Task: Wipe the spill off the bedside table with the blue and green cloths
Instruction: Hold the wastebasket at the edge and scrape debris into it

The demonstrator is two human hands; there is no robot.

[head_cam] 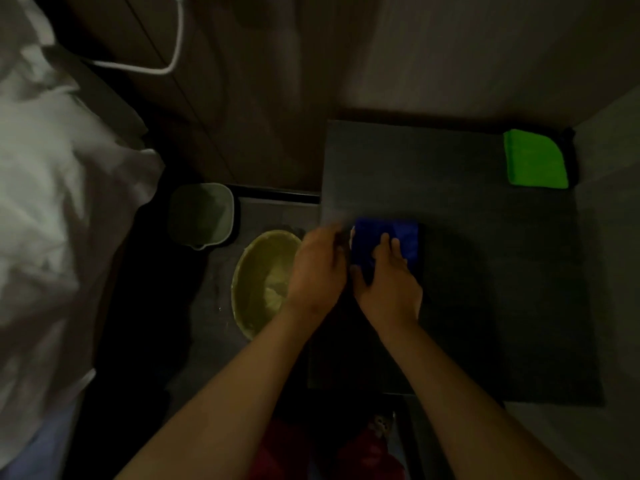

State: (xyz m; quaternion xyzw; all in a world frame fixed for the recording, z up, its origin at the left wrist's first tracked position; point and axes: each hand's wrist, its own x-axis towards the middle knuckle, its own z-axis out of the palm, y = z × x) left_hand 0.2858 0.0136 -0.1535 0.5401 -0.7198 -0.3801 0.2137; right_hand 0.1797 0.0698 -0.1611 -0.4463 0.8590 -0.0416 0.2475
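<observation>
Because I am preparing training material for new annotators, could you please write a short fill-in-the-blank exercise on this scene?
1. The right hand presses the blue cloth near the bedside table's ____ edge.
2. The green cloth lies folded at the table's far ____ corner.
3. The yellowish bowl stands on the ____, left of the table.

Missing words: left; right; floor.
</observation>
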